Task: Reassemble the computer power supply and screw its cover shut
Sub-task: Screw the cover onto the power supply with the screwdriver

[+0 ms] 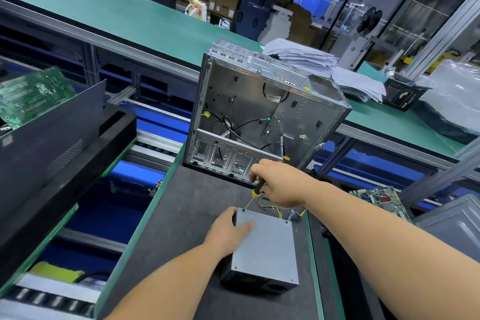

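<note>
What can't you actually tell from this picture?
Head view only:
- Screw under the screwdriver tip: too small to tell whether it is seated.
- Right hand hides most of the handle.
- Left hand covers the power supply cover's near-left edge.
- Cables behind the supply: their ends are hidden by the right wrist.
- The supply's far side and underside face away.
</note>
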